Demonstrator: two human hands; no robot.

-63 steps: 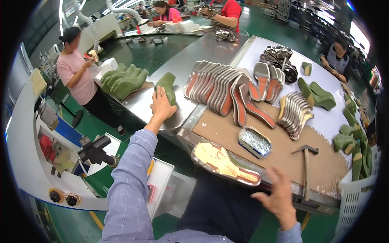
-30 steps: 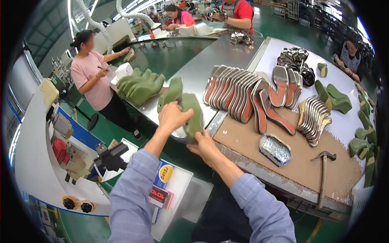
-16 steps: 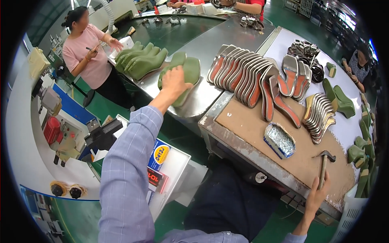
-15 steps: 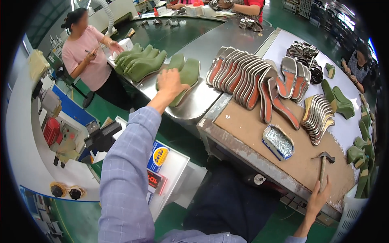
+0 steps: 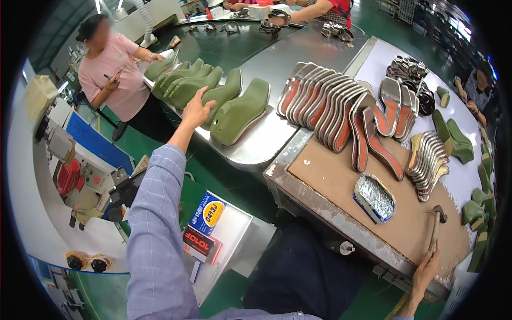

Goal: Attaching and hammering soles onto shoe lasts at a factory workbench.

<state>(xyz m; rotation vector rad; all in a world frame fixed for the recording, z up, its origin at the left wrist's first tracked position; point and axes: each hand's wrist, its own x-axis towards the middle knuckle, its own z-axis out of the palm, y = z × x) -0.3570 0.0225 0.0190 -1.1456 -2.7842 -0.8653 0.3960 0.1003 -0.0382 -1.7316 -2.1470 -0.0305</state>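
Note:
My left hand (image 5: 197, 111) reaches across the metal table, thumb and forefinger spread. It lies at the near side of a green shoe last (image 5: 228, 92) and seems to touch it. Closer to the rounded table end stands another green shoe last (image 5: 242, 114), apart from my fingers. Farther along the row are several more green lasts (image 5: 184, 88). My right hand (image 5: 425, 272) is closed round the lower handle of a hammer (image 5: 434, 234), whose head rests over the brown board at the right.
Several red-and-silver shoe soles (image 5: 325, 104) stand stacked on the right table. Near them are an open box of small nails (image 5: 374, 194), gold-edged heel pieces (image 5: 426, 162) and more green lasts (image 5: 458, 141). A person in pink (image 5: 120, 74) touches the row's far end. Small boxes (image 5: 208, 213) lie below my left arm.
My left hand has left the nearest last and moved left to the one beside it. The nearest lasts now stand apart. The hammer head has turned slightly in my right hand.

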